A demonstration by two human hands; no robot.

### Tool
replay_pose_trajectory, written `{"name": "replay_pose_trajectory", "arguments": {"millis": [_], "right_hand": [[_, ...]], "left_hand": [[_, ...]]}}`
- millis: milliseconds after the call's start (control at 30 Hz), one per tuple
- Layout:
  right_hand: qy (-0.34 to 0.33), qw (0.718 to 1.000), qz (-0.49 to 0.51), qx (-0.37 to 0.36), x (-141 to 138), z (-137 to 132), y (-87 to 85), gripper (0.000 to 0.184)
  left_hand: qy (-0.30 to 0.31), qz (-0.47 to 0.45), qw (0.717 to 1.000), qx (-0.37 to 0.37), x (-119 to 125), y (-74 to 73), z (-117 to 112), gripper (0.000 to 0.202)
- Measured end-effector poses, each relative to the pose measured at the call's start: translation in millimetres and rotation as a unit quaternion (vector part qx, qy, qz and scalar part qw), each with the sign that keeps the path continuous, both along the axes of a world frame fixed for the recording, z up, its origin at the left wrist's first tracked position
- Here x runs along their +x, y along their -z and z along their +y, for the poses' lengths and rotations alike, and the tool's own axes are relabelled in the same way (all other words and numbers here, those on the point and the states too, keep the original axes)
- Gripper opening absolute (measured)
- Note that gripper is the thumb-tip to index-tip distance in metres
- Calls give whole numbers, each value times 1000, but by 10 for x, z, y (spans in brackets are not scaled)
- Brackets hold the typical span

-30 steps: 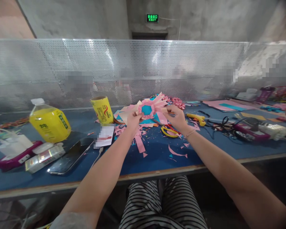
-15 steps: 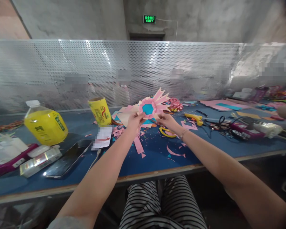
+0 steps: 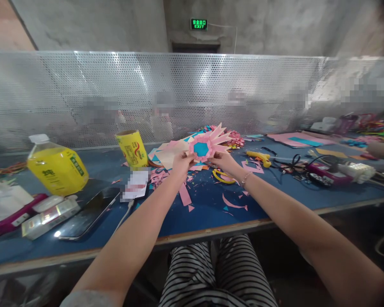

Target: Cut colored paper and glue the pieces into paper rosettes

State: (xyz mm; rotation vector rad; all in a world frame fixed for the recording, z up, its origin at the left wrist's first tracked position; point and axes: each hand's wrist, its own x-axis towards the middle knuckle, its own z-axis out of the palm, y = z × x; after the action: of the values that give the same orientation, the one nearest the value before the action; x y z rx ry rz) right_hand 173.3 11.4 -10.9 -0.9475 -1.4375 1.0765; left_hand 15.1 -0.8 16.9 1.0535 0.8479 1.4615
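Observation:
A pink folded-paper flower (image 3: 206, 145) with a blue hexagon centre and pointed petals is held up above the blue table (image 3: 205, 213). My left hand (image 3: 181, 163) pinches its lower left rim. At its lower right edge my right hand (image 3: 223, 161) is closed on it too, a thin bracelet on the wrist. Pink and blue paper scraps (image 3: 185, 194) lie on the table beneath both hands. Yellow-handled scissors (image 3: 222, 175) rest just under my right hand.
At the left stand a yellow drink bottle (image 3: 56, 166), a yellow can (image 3: 132, 148), a phone (image 3: 85, 216) and a pink packet (image 3: 6, 213). A yellow glue gun (image 3: 259, 157), cables and pink sheets (image 3: 299, 140) lie to the right. A perforated metal screen (image 3: 179, 94) backs the table; people sit behind it.
The flower has been turned and tilted between my hands, its pointed petals now fanning to the upper right. My right hand shifted from the flower's right side to its lower edge.

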Motion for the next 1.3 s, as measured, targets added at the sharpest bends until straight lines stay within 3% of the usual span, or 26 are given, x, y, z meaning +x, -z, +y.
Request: {"name": "replay_pose_trajectory", "arguments": {"millis": [233, 1300], "right_hand": [[-34, 998, 47, -28, -20, -66, -48, 31], [-87, 993, -23, 79, 2, -38, -13, 29]], "left_hand": [[-20, 15, 1000, 3, -2, 10, 9, 16], [-31, 2, 999, 32, 2, 26, 15, 20]]}}
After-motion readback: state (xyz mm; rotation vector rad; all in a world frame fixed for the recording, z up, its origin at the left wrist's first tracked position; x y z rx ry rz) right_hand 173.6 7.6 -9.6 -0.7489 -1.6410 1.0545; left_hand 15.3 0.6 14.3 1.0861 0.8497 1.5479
